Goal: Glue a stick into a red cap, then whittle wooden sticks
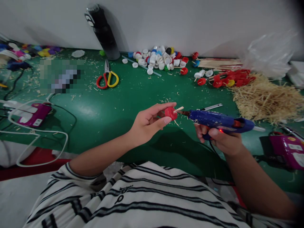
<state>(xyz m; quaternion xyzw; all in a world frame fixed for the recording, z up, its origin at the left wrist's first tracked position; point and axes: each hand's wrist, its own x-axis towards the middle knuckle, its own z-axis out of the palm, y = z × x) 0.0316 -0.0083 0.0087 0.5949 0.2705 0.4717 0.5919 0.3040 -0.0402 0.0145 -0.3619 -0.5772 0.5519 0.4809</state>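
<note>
Between the fingers and thumb of my left hand (150, 122) is a red bottle cap (170, 114). A short pale wooden stick (180, 108) juts out of the cap toward the right. My right hand (222, 139) is wrapped round the handle of a blue glue gun (218, 120), which shows a small red light. The gun's nozzle (184, 112) points left and sits right at the stick and the cap; whether it touches them I cannot tell.
Scissors (108, 77), a dark bottle (104, 34) and a pile of bottle caps (158, 58) lie toward the wall. At right are red caps on sticks (235, 78), straw-like shreds (268, 95) and a cutter knife (211, 107). Purple power strips (35, 114) and cables flank me.
</note>
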